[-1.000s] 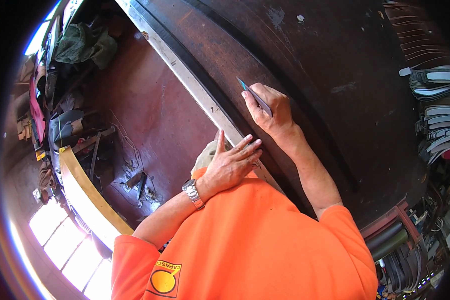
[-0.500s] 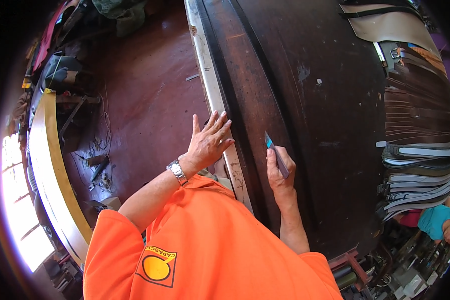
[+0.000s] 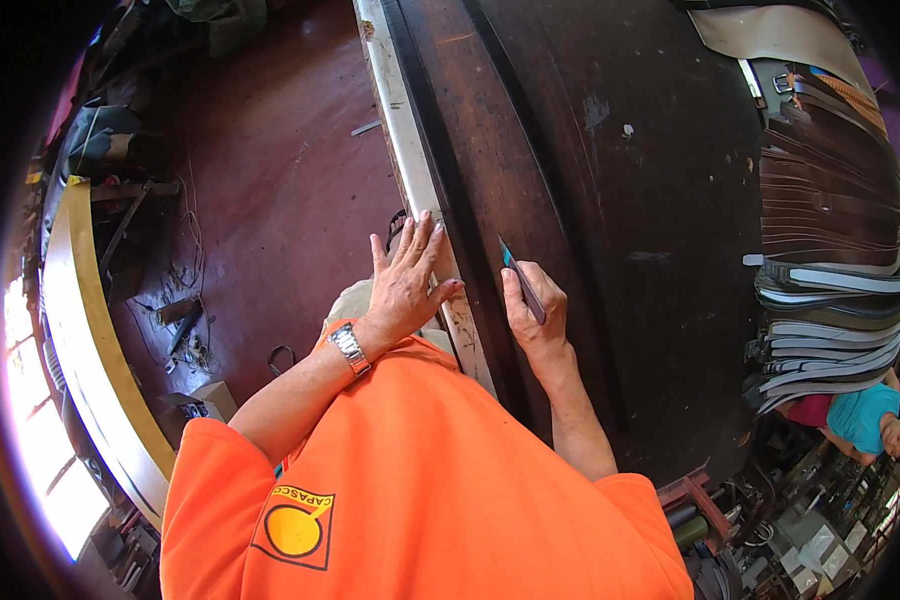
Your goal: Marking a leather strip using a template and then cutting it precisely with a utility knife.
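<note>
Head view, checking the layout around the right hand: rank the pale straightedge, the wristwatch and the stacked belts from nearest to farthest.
From the right hand:
1. Pale straightedge, just left, under the left hand.
2. Wristwatch, farther left, on the left wrist.
3. Stacked belts, far right.

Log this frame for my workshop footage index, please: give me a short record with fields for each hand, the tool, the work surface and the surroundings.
left hand: left hand flat, fingers spread, pressing on the pale straightedge
right hand: right hand gripping a teal-handled knife, tip down on the dark sheet
work surface: large dark brown sheet, straightedge lying along its left margin
wrist: metal watch on the left wrist
surroundings: stacked strips at right; reddish floor at left; another person at lower right
</note>
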